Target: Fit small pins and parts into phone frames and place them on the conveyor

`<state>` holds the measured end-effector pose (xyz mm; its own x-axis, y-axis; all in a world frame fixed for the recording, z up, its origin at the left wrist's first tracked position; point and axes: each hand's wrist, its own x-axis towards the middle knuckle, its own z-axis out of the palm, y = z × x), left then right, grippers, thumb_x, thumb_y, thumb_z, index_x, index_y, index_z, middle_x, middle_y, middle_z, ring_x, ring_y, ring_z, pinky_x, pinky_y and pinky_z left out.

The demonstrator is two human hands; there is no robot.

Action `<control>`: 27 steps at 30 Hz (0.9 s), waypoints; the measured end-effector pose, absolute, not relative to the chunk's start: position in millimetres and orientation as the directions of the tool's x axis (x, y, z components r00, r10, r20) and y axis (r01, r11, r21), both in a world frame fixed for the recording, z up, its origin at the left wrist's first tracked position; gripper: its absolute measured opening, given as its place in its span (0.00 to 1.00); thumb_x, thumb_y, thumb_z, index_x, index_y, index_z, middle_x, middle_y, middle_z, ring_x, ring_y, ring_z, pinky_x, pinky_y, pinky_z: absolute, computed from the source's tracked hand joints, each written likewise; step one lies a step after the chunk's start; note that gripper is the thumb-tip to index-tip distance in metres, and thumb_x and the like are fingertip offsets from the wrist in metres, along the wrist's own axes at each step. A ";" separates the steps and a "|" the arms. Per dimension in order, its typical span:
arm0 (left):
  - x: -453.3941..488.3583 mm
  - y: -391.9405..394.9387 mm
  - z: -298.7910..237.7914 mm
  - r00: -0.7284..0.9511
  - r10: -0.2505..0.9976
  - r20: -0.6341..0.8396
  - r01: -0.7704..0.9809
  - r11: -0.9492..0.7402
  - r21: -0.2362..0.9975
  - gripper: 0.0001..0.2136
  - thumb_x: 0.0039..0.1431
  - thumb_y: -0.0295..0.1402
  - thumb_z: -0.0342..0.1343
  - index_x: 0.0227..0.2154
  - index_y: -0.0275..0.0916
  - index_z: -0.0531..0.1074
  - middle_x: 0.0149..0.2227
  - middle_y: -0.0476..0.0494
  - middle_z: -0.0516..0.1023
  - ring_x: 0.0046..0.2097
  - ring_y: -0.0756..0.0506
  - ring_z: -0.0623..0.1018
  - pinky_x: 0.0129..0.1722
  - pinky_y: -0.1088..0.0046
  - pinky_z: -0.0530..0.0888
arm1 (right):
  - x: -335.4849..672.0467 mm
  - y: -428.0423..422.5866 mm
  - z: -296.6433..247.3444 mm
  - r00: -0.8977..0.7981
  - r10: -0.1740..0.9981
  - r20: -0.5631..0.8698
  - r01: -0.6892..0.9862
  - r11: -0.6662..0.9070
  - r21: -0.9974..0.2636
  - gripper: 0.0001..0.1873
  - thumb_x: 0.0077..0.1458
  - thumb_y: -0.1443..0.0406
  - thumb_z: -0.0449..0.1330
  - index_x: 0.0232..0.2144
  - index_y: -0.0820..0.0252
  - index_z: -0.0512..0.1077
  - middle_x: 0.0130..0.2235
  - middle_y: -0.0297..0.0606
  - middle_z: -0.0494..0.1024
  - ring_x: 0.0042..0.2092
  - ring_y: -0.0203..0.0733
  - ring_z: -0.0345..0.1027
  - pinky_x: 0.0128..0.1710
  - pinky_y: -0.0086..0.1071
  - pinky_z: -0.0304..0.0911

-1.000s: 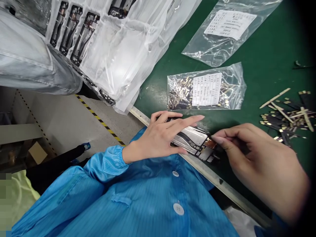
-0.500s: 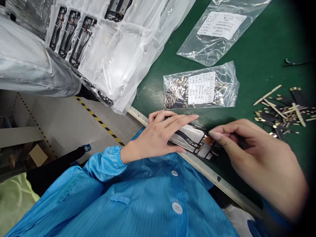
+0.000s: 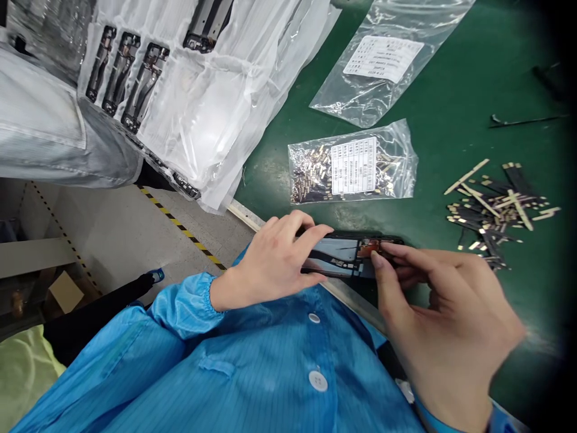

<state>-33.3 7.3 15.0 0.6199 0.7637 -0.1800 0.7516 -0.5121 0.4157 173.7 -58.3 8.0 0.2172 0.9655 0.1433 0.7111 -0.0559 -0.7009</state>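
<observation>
A phone mid-frame [image 3: 336, 248] with a black rim, silvery plates, a dark curved cable and a copper-coloured patch lies at the front edge of the green bench. My left hand [image 3: 280, 255] is wrapped round its left end, thumb on the near side and fingers across the far side. At the other end, thumb and forefinger of my right hand [image 3: 435, 300] are pinched close together by the copper patch. Whatever sits between those fingertips is hidden or too small to name. The phone frame's right end is partly covered by the right fingers.
Beyond the hands lies a clear bag [image 3: 311, 174] of small gold-ended flex cables, with another labelled bag [image 3: 360, 99] behind it. Loose flex cables [image 3: 496, 210] are heaped at right. A white padded tray [image 3: 202, 120] at left holds several phone frames. A person's grey-clothed leg [image 3: 45, 120] is beside it.
The phone mid-frame has turned to lie more level across the view. My left fingers have curled in round it, and my right hand has shifted left along its end.
</observation>
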 end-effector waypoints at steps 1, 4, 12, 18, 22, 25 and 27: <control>-31.6 5.0 15.6 0.619 0.764 -0.184 0.757 -0.517 0.399 0.33 0.66 0.56 0.61 0.64 0.37 0.67 0.54 0.36 0.75 0.51 0.38 0.77 0.47 0.59 0.74 | 172.1 -58.8 8.1 0.220 0.966 0.138 0.715 -0.064 -0.696 0.10 0.69 0.64 0.65 0.51 0.56 0.80 0.42 0.41 0.78 0.36 0.44 0.70 0.39 0.40 0.69; -25.5 -1.4 16.8 0.611 0.771 -0.180 0.770 -0.527 0.359 0.35 0.65 0.56 0.62 0.64 0.36 0.65 0.50 0.39 0.78 0.49 0.38 0.77 0.47 0.59 0.72 | 169.9 -60.3 6.3 0.221 0.965 0.144 0.710 -0.058 -0.701 0.11 0.69 0.64 0.65 0.53 0.55 0.80 0.43 0.41 0.78 0.36 0.44 0.71 0.41 0.41 0.70; -17.2 -9.3 17.5 0.562 0.820 -0.109 0.778 -0.480 0.406 0.26 0.66 0.51 0.66 0.56 0.38 0.69 0.45 0.44 0.82 0.44 0.40 0.82 0.40 0.62 0.71 | 169.5 -55.5 5.5 0.222 0.951 0.217 0.665 0.015 -0.747 0.04 0.67 0.67 0.67 0.44 0.59 0.81 0.38 0.37 0.79 0.34 0.38 0.70 0.36 0.35 0.67; -17.1 -11.8 25.9 0.526 0.819 -0.231 0.807 -0.394 0.441 0.18 0.66 0.47 0.67 0.46 0.41 0.69 0.32 0.51 0.83 0.32 0.44 0.83 0.26 0.70 0.65 | 168.0 -60.6 8.1 0.188 0.952 0.240 0.623 0.074 -0.779 0.05 0.66 0.69 0.69 0.44 0.60 0.80 0.39 0.36 0.80 0.36 0.37 0.73 0.38 0.34 0.68; -18.2 -19.0 24.0 0.539 0.830 -0.143 0.762 -0.408 0.503 0.14 0.68 0.43 0.65 0.44 0.40 0.70 0.29 0.51 0.81 0.29 0.45 0.81 0.26 0.71 0.67 | 169.8 -66.6 7.9 0.184 0.942 0.282 0.602 0.119 -0.790 0.08 0.62 0.73 0.72 0.42 0.60 0.79 0.39 0.36 0.80 0.37 0.37 0.73 0.38 0.34 0.68; -20.2 -27.4 16.8 0.516 0.856 0.025 0.681 -0.428 0.594 0.11 0.71 0.41 0.63 0.41 0.39 0.72 0.29 0.50 0.82 0.28 0.47 0.81 0.30 0.71 0.71 | 167.9 -71.8 12.4 0.187 0.916 0.354 0.601 0.179 -0.779 0.11 0.61 0.79 0.70 0.40 0.61 0.78 0.38 0.36 0.80 0.37 0.38 0.74 0.40 0.34 0.70; -20.5 -32.3 12.6 0.490 0.865 0.110 0.618 -0.433 0.656 0.09 0.70 0.38 0.64 0.40 0.38 0.74 0.31 0.49 0.84 0.29 0.48 0.82 0.31 0.72 0.73 | 164.2 -75.3 17.5 0.194 0.903 0.384 0.612 0.194 -0.767 0.13 0.59 0.81 0.69 0.39 0.61 0.79 0.38 0.36 0.80 0.37 0.37 0.74 0.41 0.34 0.70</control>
<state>-20.5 -32.3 12.6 0.4898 0.8649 0.1100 0.6178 -0.4333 0.6562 164.2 -75.3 17.5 0.1940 0.9028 0.3839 0.6121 0.1944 -0.7665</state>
